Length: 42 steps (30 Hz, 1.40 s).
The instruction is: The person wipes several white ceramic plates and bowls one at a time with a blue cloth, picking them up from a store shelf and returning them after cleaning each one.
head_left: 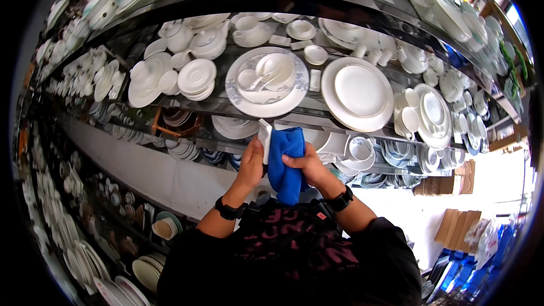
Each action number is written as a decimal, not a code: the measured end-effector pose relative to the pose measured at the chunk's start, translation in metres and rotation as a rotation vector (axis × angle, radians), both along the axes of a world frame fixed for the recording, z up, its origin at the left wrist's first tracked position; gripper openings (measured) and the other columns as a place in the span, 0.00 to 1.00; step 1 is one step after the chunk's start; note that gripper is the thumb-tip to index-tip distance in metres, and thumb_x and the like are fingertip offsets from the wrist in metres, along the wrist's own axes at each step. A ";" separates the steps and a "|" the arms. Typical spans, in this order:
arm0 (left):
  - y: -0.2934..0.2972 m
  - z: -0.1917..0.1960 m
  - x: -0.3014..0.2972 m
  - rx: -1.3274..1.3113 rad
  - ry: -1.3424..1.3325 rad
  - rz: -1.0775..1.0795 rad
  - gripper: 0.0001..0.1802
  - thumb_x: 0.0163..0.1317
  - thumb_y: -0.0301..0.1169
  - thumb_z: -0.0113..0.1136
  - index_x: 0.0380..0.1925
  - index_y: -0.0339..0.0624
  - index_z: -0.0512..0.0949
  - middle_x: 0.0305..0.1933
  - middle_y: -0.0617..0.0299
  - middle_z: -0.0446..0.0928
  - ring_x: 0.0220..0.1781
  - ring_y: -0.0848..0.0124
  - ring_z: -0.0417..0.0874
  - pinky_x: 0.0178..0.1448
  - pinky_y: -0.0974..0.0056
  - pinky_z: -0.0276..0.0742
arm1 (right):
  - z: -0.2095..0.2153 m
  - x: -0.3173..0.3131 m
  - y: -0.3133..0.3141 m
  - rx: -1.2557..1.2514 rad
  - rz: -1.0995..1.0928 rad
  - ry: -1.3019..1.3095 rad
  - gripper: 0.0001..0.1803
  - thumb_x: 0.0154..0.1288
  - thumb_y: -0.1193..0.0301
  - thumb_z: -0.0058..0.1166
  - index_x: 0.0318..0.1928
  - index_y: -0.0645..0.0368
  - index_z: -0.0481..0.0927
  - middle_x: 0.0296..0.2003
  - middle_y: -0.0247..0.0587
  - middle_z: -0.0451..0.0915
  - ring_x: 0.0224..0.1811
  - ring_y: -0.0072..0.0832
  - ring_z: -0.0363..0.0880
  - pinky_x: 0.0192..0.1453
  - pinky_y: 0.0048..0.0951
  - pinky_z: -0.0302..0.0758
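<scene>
Blue cloth (289, 178) gripped in R fingers (291, 162), white piece (266, 137) in L fingers (257, 146), shelf (313, 100) w/ stacked plates (362, 90) beyond.

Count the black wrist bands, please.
2: one band below the left hand, which holds a white piece; another band below the right hand, which holds a blue cloth.

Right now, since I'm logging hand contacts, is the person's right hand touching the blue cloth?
Touching. The head view shows the right hand gripping the blue cloth, with its thumb laid over the cloth's near face.
</scene>
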State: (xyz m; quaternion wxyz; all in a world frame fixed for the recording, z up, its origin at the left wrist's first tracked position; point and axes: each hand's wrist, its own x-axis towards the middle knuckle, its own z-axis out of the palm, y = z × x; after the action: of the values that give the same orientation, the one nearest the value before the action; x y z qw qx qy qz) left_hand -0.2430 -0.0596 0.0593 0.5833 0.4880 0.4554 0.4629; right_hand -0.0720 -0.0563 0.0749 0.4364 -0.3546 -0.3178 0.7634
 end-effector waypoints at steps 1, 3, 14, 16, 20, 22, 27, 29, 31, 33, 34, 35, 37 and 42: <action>-0.001 -0.003 0.003 -0.015 -0.005 -0.011 0.26 0.77 0.44 0.31 0.60 0.34 0.65 0.53 0.58 0.75 0.53 0.71 0.74 0.59 0.68 0.68 | 0.002 0.004 0.003 -0.013 0.003 0.038 0.19 0.60 0.73 0.62 0.50 0.67 0.75 0.40 0.42 0.81 0.39 0.28 0.80 0.47 0.32 0.77; -0.005 -0.011 0.012 -0.039 0.026 -0.025 0.27 0.77 0.44 0.30 0.60 0.34 0.66 0.55 0.59 0.74 0.55 0.72 0.73 0.61 0.67 0.67 | 0.002 0.012 0.004 -0.059 -0.021 0.101 0.18 0.59 0.73 0.63 0.48 0.66 0.76 0.40 0.41 0.82 0.40 0.27 0.80 0.48 0.30 0.76; 0.048 -0.038 0.066 -0.366 -0.176 -0.080 0.20 0.75 0.47 0.40 0.46 0.44 0.73 0.16 0.70 0.61 0.14 0.77 0.62 0.20 0.69 0.62 | -0.036 0.108 -0.009 -0.003 -0.278 -0.256 0.28 0.47 0.82 0.65 0.52 0.65 0.73 0.41 0.41 0.80 0.42 0.29 0.79 0.49 0.32 0.76; 0.059 -0.050 0.080 -0.401 -0.151 -0.113 0.18 0.74 0.46 0.41 0.43 0.44 0.71 0.18 0.69 0.62 0.17 0.77 0.64 0.21 0.69 0.63 | -0.052 0.127 -0.012 -0.038 -0.408 -0.149 0.35 0.47 0.84 0.64 0.59 0.63 0.67 0.46 0.44 0.77 0.46 0.33 0.78 0.52 0.34 0.76; 0.084 -0.059 0.098 -0.405 -0.016 -0.186 0.12 0.74 0.41 0.42 0.37 0.45 0.67 0.20 0.68 0.65 0.19 0.76 0.67 0.23 0.68 0.65 | -0.051 0.152 -0.017 -0.019 -0.407 -0.118 0.42 0.45 0.87 0.61 0.63 0.59 0.61 0.51 0.44 0.74 0.52 0.36 0.75 0.59 0.38 0.72; 0.090 -0.062 0.105 -0.369 0.045 -0.162 0.10 0.74 0.38 0.42 0.36 0.45 0.67 0.20 0.69 0.65 0.19 0.77 0.66 0.23 0.68 0.65 | -0.049 0.157 -0.015 -0.006 -0.389 -0.094 0.45 0.44 0.87 0.60 0.66 0.58 0.59 0.53 0.45 0.73 0.55 0.37 0.73 0.62 0.39 0.70; 0.100 -0.068 0.114 -0.280 0.181 -0.136 0.09 0.73 0.35 0.43 0.44 0.43 0.70 0.20 0.69 0.65 0.17 0.79 0.64 0.20 0.70 0.63 | -0.056 0.164 -0.003 0.060 -0.361 -0.041 0.50 0.45 0.86 0.59 0.71 0.56 0.54 0.55 0.47 0.72 0.57 0.38 0.72 0.63 0.39 0.69; 0.100 -0.061 0.120 -0.259 0.231 -0.106 0.13 0.73 0.34 0.44 0.53 0.44 0.70 0.20 0.69 0.65 0.17 0.80 0.64 0.20 0.71 0.62 | -0.062 0.167 0.002 -0.006 -0.365 0.015 0.50 0.45 0.83 0.58 0.72 0.58 0.53 0.57 0.48 0.72 0.57 0.38 0.73 0.64 0.38 0.69; 0.103 -0.062 0.119 -0.236 0.273 -0.122 0.22 0.73 0.33 0.45 0.66 0.47 0.65 0.20 0.69 0.67 0.17 0.81 0.65 0.20 0.71 0.62 | -0.065 0.170 0.004 -0.051 -0.363 0.073 0.49 0.46 0.81 0.57 0.72 0.59 0.53 0.58 0.48 0.72 0.56 0.38 0.74 0.64 0.37 0.69; 0.106 -0.070 0.120 -0.197 0.308 -0.079 0.23 0.72 0.32 0.46 0.67 0.48 0.63 0.20 0.70 0.68 0.17 0.81 0.66 0.20 0.72 0.62 | -0.065 0.173 0.004 -0.074 -0.357 0.133 0.47 0.48 0.80 0.56 0.71 0.60 0.54 0.58 0.49 0.71 0.56 0.38 0.74 0.64 0.37 0.69; 0.107 -0.075 0.121 -0.174 0.323 -0.058 0.24 0.72 0.32 0.46 0.68 0.48 0.63 0.21 0.70 0.68 0.17 0.81 0.66 0.20 0.72 0.62 | -0.064 0.174 0.005 -0.075 -0.361 0.146 0.46 0.48 0.80 0.55 0.71 0.60 0.54 0.58 0.49 0.71 0.56 0.38 0.74 0.64 0.37 0.69; 0.109 -0.081 0.120 -0.122 0.335 -0.012 0.23 0.69 0.32 0.50 0.64 0.49 0.67 0.20 0.66 0.73 0.17 0.77 0.72 0.25 0.68 0.69 | -0.064 0.174 0.005 -0.076 -0.365 0.160 0.46 0.49 0.80 0.55 0.71 0.60 0.54 0.58 0.49 0.71 0.56 0.39 0.74 0.64 0.38 0.70; 0.111 -0.085 0.119 -0.119 0.399 -0.003 0.23 0.69 0.33 0.51 0.64 0.49 0.68 0.21 0.65 0.75 0.17 0.76 0.75 0.25 0.68 0.70 | -0.063 0.174 0.005 -0.081 -0.378 0.185 0.45 0.49 0.80 0.54 0.71 0.61 0.55 0.58 0.50 0.71 0.56 0.40 0.74 0.63 0.38 0.70; 0.112 -0.079 0.126 -0.084 0.508 0.036 0.24 0.68 0.34 0.53 0.64 0.47 0.68 0.22 0.62 0.79 0.18 0.75 0.79 0.26 0.68 0.72 | -0.061 0.176 0.006 -0.091 -0.393 0.220 0.42 0.50 0.81 0.53 0.69 0.63 0.57 0.56 0.52 0.72 0.55 0.41 0.75 0.62 0.40 0.71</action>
State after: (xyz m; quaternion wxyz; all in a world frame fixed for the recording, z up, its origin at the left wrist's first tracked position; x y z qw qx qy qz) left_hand -0.1175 0.0519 -0.0199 0.4615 0.5556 0.6149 0.3166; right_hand 0.1040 -0.0503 0.0137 0.5921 -0.3436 -0.1583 0.7115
